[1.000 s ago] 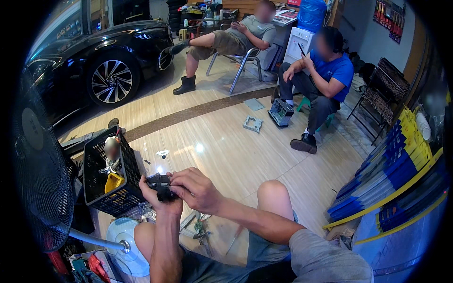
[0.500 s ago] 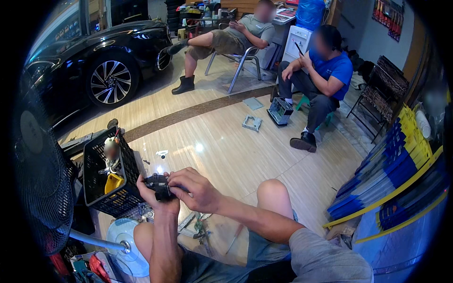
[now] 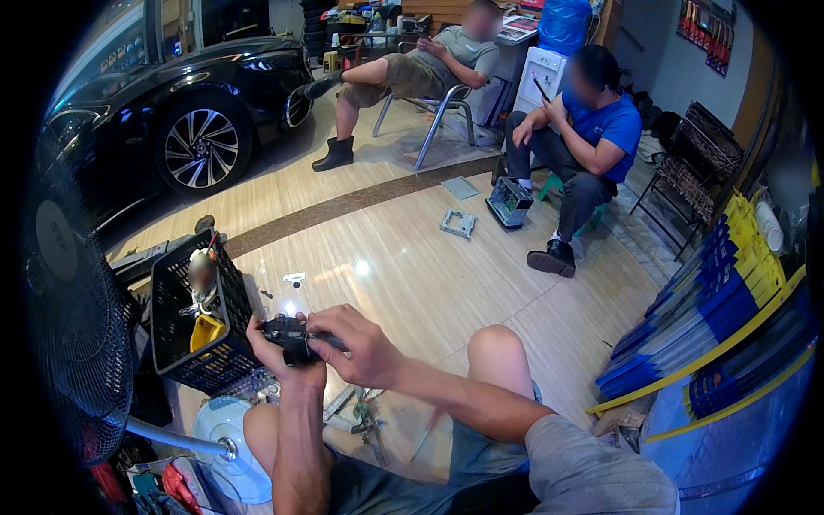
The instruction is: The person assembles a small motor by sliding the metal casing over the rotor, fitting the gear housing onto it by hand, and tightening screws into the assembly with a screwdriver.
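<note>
Cradled in my left hand (image 3: 299, 371) is a small black mechanical part (image 3: 287, 333), its kind too small to make out. My right hand (image 3: 365, 348) reaches over from the right, fingers pinched against the part's right side. A short dark piece shows between those fingers, and I cannot tell whether it is a tool or belongs to the part. On the floor below my hands lie a screwdriver (image 3: 425, 435) and some metal pieces (image 3: 365, 421).
A black plastic crate (image 3: 230, 359) stands left of my hands, beside a fan (image 3: 64, 249). Ahead lie a metal frame (image 3: 457, 224) and an opened electronic unit (image 3: 510, 204). Two people sit beyond, near a black car (image 3: 103, 120). Blue and yellow packages (image 3: 704, 292) line the right.
My right fingers have shifted slightly against the black part, and the part has turned a little. My left hand keeps its hold, and nothing else has visibly moved.
</note>
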Available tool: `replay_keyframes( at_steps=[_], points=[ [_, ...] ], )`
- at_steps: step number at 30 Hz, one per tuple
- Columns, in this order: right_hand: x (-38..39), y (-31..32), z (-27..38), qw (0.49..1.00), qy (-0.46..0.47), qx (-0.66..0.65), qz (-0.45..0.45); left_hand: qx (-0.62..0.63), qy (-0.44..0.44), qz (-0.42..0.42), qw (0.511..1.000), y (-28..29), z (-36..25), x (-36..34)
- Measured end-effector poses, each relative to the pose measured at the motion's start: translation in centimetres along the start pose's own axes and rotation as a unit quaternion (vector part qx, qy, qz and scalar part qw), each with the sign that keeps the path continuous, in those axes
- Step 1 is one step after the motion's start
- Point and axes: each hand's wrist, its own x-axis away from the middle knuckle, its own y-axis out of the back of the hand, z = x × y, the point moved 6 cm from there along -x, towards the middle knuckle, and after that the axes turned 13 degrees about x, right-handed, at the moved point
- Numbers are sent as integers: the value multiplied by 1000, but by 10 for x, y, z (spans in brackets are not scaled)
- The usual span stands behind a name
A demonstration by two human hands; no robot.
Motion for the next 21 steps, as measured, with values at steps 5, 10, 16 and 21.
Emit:
replay_keyframes(
  at_steps=[5,10,16,21],
  points=[
    [-1,-1,0,999,34,-6,32,2,-1,-10,1000,-2,0,2],
    [0,-4,2,999,29,26,23,13,4,-16,1000,1,1,1],
    [0,-2,1,1000,13,9,18,-2,-5,-16,1000,4,0,-4],
    [-2,1,4,998,49,2,33,-6,8,-5,1000,3,1,-4]
  ],
)
